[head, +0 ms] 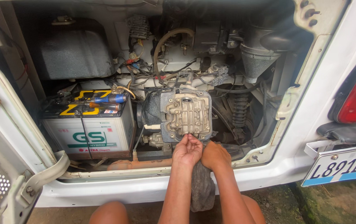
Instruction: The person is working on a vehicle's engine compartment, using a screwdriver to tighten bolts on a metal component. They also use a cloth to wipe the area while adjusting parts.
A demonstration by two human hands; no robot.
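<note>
While both hands (200,152) press a limp grey rag (202,186), fingers curled, they touch the ribbed metal cover (187,115).

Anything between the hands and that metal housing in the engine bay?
Nothing visible. The left hand fingertips already touch the lower edge of the grey metal housing. The right hand sits just below it, beside the left, with a dark rag hanging under both hands, not in between.

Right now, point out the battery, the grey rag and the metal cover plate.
battery (97,135), head view, white front face.
grey rag (203,188), head view, hanging middle.
metal cover plate (187,114), head view, ribbed centre.
</note>
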